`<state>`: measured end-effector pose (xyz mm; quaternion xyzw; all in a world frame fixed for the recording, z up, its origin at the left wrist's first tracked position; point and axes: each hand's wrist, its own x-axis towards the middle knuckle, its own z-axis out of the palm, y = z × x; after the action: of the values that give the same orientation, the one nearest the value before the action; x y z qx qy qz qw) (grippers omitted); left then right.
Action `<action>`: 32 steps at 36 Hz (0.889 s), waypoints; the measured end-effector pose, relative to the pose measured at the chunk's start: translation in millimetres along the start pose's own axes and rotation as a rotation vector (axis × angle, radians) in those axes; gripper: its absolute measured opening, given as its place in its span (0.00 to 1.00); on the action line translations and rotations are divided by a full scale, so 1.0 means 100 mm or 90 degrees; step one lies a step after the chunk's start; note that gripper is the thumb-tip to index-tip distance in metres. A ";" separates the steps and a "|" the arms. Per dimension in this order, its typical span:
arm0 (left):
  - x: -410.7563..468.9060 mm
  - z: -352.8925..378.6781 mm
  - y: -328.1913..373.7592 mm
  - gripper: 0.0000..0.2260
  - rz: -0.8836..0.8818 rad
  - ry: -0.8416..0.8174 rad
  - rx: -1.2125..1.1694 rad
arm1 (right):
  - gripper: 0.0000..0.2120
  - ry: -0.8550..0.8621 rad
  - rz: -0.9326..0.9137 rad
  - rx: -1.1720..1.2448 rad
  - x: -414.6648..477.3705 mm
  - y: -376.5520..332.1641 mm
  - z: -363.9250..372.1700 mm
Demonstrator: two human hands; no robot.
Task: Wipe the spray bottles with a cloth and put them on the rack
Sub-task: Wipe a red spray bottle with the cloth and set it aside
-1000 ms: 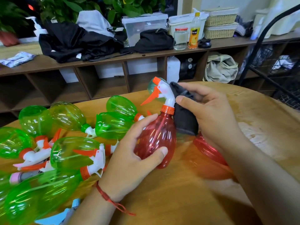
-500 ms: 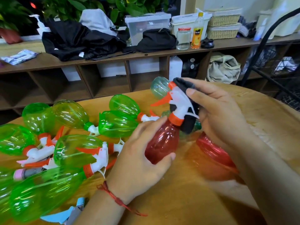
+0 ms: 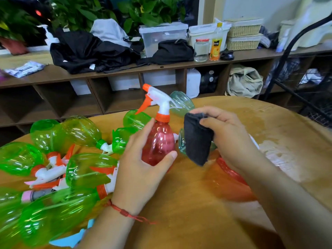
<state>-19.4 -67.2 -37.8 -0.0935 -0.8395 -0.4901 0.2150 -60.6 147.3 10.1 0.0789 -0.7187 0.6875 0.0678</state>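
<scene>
My left hand (image 3: 140,169) grips a red spray bottle (image 3: 159,141) round its belly and holds it upright above the wooden table (image 3: 179,212). Its white and orange trigger head points left. My right hand (image 3: 228,137) pinches a folded dark cloth (image 3: 196,139) just right of the bottle, a small gap apart from it. Several green spray bottles (image 3: 82,169) lie in a heap on the left of the table. Another red bottle (image 3: 231,173) lies under my right forearm, mostly hidden. A black wire rack (image 3: 294,87) stands at the far right.
Two pale teal bottles (image 3: 181,103) lie behind the red one. A long wooden shelf unit (image 3: 125,69) runs along the back with black clothes, plastic boxes, a jar and a juice bottle on top. The table's right side looks wet.
The red bottle has swung from tilted to upright and risen. The cloth has come off the trigger head and now hangs to the bottle's right.
</scene>
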 end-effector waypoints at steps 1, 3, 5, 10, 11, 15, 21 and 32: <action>-0.01 0.01 0.00 0.41 0.008 -0.002 0.013 | 0.16 0.022 0.017 -0.009 0.01 -0.01 0.03; -0.02 0.03 0.00 0.41 0.018 -0.009 0.026 | 0.15 0.056 0.033 -0.002 0.02 -0.08 0.11; -0.03 0.04 0.00 0.41 0.029 -0.013 0.035 | 0.19 0.077 0.023 0.028 0.03 -0.18 0.16; -0.05 0.03 0.06 0.42 0.030 -0.022 0.048 | 0.11 0.023 0.012 -0.150 0.01 -0.38 0.11; -0.05 0.03 0.07 0.42 0.027 -0.028 0.046 | 0.08 0.021 0.003 -0.168 0.01 -0.39 0.10; -0.07 0.03 0.11 0.44 0.041 -0.051 0.046 | 0.07 0.008 -0.035 -0.238 -0.03 -0.50 0.07; -0.12 0.06 0.21 0.43 0.074 -0.088 0.033 | 0.11 0.043 -0.089 -0.345 -0.21 -0.73 -0.17; -0.22 0.24 0.12 0.29 0.112 -0.196 0.127 | 0.14 0.270 -0.124 -0.402 -0.01 -0.80 -1.04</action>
<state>-1.9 -39.3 -48.9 -0.2182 -0.8956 -0.3636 0.1344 -44.9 247.5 92.5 -0.0218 -0.8540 0.4242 0.3006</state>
